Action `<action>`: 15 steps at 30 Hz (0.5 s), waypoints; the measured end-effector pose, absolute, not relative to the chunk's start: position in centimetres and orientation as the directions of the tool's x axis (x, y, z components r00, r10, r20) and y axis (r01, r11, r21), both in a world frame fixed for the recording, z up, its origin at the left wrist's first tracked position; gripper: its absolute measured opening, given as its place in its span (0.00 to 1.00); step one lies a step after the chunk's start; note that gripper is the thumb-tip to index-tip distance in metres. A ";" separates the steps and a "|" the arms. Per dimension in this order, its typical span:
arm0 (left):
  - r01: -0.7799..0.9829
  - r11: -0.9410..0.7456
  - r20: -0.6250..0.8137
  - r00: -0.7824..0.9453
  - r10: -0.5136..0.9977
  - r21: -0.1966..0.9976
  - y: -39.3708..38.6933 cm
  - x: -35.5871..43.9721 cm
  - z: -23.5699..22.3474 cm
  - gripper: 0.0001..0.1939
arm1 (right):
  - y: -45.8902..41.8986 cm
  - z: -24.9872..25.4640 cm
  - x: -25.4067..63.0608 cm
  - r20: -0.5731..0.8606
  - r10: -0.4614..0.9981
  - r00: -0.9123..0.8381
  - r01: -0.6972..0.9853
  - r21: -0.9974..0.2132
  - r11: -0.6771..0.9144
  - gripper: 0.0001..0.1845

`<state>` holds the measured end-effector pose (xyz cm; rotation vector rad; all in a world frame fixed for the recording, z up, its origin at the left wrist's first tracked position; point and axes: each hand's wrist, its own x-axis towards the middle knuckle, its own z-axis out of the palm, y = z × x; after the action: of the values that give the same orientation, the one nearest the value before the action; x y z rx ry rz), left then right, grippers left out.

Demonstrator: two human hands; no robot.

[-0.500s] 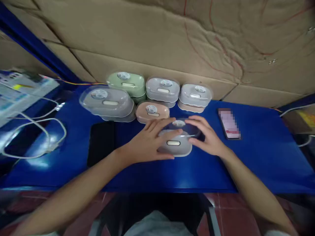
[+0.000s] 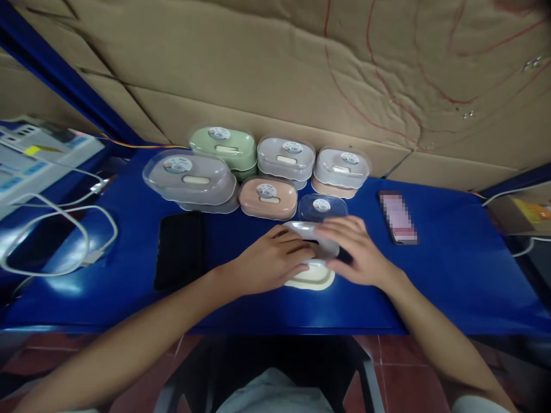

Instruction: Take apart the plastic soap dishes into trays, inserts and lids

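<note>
A grey plastic insert tray point(image 2: 328, 246) with an oval slot is tipped up between my hands. It belongs to a small oval box that looks like a soap dish. My left hand point(image 2: 275, 259) has its fingers curled over the tray's left side. On the other side, my right hand point(image 2: 359, 248) grips the tray's right edge, with thumb and fingers bent around it. Below them a cream base point(image 2: 314, 276) lies on the blue table, hollow side up. Just behind the hands rests a clear lid point(image 2: 322, 209) with a round sticker.
Several lidded oval boxes stand at the back: a green one point(image 2: 235, 140), a peach one point(image 2: 269, 198) and a large grey one point(image 2: 189, 175). A black phone point(image 2: 178, 251) lies left, a lit phone point(image 2: 398, 218) right. White cables point(image 2: 81, 223) coil at far left.
The clear lid has come off the box and now lies behind it. The grey insert has been lifted and tilted, exposing the cream base.
</note>
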<state>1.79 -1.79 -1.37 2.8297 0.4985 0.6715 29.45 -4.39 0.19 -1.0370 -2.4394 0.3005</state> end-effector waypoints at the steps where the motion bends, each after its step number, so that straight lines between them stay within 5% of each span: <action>1: 0.275 -0.927 0.415 0.834 0.362 0.255 -1.7 1.8 -1.5 0.10 | -4.8 0.3 29.0 0.326 0.693 -0.643 0.594 -0.359 0.720 0.36; 5: 0.307 -0.928 0.466 0.803 0.371 0.209 -0.6 1.2 -1.1 0.15 | -5.1 0.0 28.9 0.331 0.684 -0.650 0.627 -0.274 0.729 0.33; 10: 0.498 -0.835 0.475 0.691 0.545 0.235 3.0 -2.5 0.6 0.19 | -1.5 1.6 30.8 0.446 0.784 -0.433 0.792 -0.228 0.567 0.27; 15: 0.603 -0.764 0.392 0.660 0.640 0.232 5.4 -4.8 -0.1 0.22 | 5.5 4.2 32.1 0.383 0.882 -0.275 0.922 -0.154 0.354 0.41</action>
<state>-4.84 5.40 -0.07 2.7874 1.0453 0.7068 32.07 5.46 4.15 -1.5784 -2.2212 -0.1369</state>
